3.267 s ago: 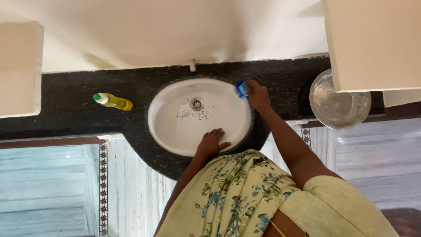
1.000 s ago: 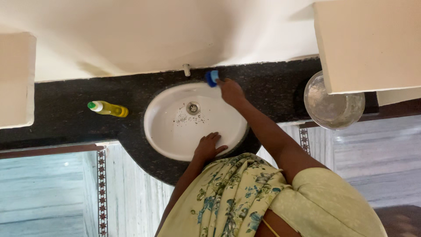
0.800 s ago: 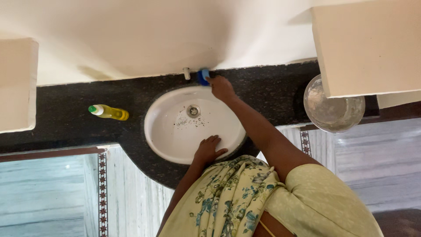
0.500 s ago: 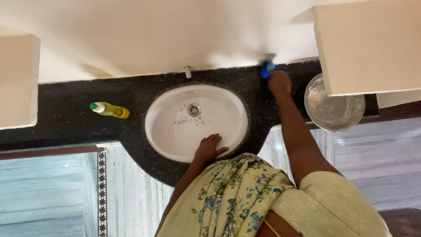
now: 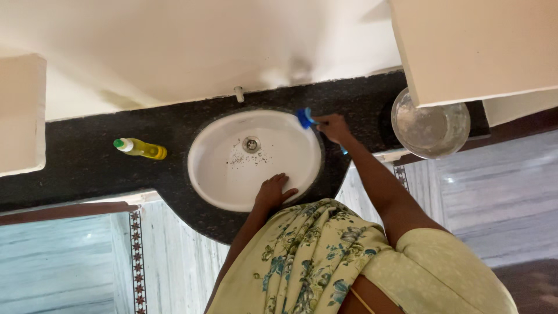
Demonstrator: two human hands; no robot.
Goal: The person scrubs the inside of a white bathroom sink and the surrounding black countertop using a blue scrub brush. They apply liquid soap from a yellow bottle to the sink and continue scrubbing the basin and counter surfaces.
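I see my right hand (image 5: 332, 127) gripping a blue scrubber (image 5: 304, 117) at the white sink's (image 5: 226, 180) far rim; my left hand (image 5: 273, 192) rests flat on the near rim.

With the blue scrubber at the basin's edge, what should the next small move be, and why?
Probably sweep the blue scrubber in the right hand down into the white basin toward the drain: dark specks lie just below it, while the scrubber sits on the far right rim. The left hand rests on the near rim.

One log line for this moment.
right hand: grips brush at sink rim | left hand: flat on rim | bottle: lying
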